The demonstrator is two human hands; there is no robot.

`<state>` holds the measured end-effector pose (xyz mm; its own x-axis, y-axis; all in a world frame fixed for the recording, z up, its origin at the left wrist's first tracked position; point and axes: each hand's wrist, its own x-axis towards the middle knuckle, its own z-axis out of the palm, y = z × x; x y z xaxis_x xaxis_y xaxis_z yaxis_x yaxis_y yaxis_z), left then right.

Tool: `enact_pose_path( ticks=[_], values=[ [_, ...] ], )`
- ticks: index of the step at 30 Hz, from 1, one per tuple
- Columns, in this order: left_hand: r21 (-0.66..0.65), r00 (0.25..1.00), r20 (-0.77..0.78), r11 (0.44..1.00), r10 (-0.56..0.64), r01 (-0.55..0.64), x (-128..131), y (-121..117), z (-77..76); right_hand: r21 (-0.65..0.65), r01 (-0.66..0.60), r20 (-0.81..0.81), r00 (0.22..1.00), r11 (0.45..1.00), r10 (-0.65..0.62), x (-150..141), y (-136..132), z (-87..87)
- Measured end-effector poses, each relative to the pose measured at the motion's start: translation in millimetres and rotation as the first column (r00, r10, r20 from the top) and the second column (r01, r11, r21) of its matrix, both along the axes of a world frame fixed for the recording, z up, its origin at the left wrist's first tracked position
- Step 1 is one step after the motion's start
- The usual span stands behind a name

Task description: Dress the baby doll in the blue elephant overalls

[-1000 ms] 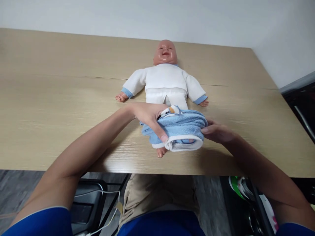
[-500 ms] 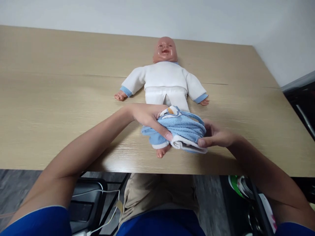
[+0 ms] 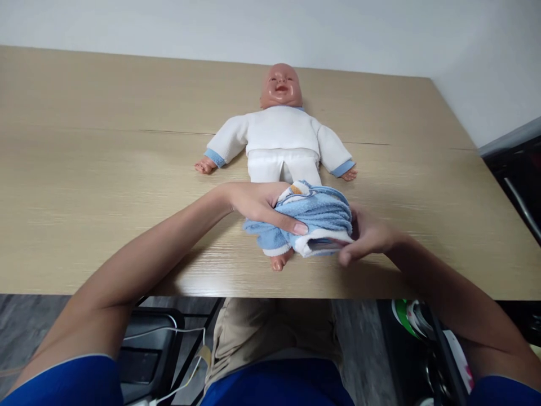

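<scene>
A baby doll [image 3: 282, 128] lies face up on the table, its head toward the wall, in a white top with blue cuffs. Blue terry pants [image 3: 316, 207] with white cuffs are bunched around its lower legs. One doll foot [image 3: 279, 261] pokes out of the left cuff; the other foot is hidden in the bunched cloth. My left hand [image 3: 270, 208] grips the pants from the left, thumb pressed on top of the folds. At the right side, my right hand [image 3: 367, 234] holds the edge of the open white cuff, its fingers partly behind the cloth.
The wooden table [image 3: 105, 186] reaches back to a pale wall. Below its front edge are a black case [image 3: 147, 349] with a white cable at left and a dark container [image 3: 406, 361] with assorted items at right. A black object [image 3: 519, 186] stands beyond the right edge.
My left thumb has shifted slightly up and right on the pants. The white cuff now gapes wider, and my right thumb has moved off its top to the lower edge.
</scene>
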<state>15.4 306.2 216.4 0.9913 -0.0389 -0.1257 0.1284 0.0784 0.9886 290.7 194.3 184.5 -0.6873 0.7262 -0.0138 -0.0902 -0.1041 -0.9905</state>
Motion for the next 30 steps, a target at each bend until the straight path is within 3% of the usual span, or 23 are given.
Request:
enact_pose_path(
  ticks=[4, 7, 10, 15, 20, 25, 27, 30],
  values=[
    [0.014, 1.0, -0.012, 1.0, 0.02, -0.02, -2, 5, -5.3, 0.072, 0.242, 0.19, 0.949, 0.967, -0.252, -8, -10, 5.4],
    [-0.08, 0.999, -0.045, 0.997, -0.015, 0.012, -2, 3, -3.1, 0.225, 0.416, 0.162, 0.876, 0.881, -0.455, -13, -12, 3.1],
    [-0.118, 0.995, -0.1, 0.993, -0.009, -0.003, 2, -4, 1.2, 0.308, 0.505, 0.167, 0.806, 0.806, -0.568, -15, -8, -0.5],
    [0.14, 0.978, -0.024, 0.969, 0.208, -0.202, 12, -7, -3.8, 0.318, 0.542, 0.236, 0.749, 0.778, -0.619, -22, -17, 7.9],
    [0.347, 0.982, 0.011, 0.92, 0.191, -0.182, 14, -4, -3.3, 0.324, 0.568, 0.342, 0.675, 0.757, -0.653, -52, -73, 21.6],
    [0.567, 0.977, -0.068, 0.813, 0.202, -0.128, 12, -16, 6.5, 0.277, 0.674, 0.369, 0.584, 0.685, -0.723, -81, -118, 4.4],
    [0.663, 0.965, -0.11, 0.741, 0.236, -0.106, 12, -22, 7.5, 0.315, 0.708, 0.399, 0.505, 0.631, -0.765, -84, -124, -5.6],
    [0.777, 0.943, -0.155, 0.626, 0.294, -0.068, 16, -30, 7.5, 0.478, 0.704, 0.433, 0.332, 0.526, -0.838, -82, -129, -17.4]
  ],
)
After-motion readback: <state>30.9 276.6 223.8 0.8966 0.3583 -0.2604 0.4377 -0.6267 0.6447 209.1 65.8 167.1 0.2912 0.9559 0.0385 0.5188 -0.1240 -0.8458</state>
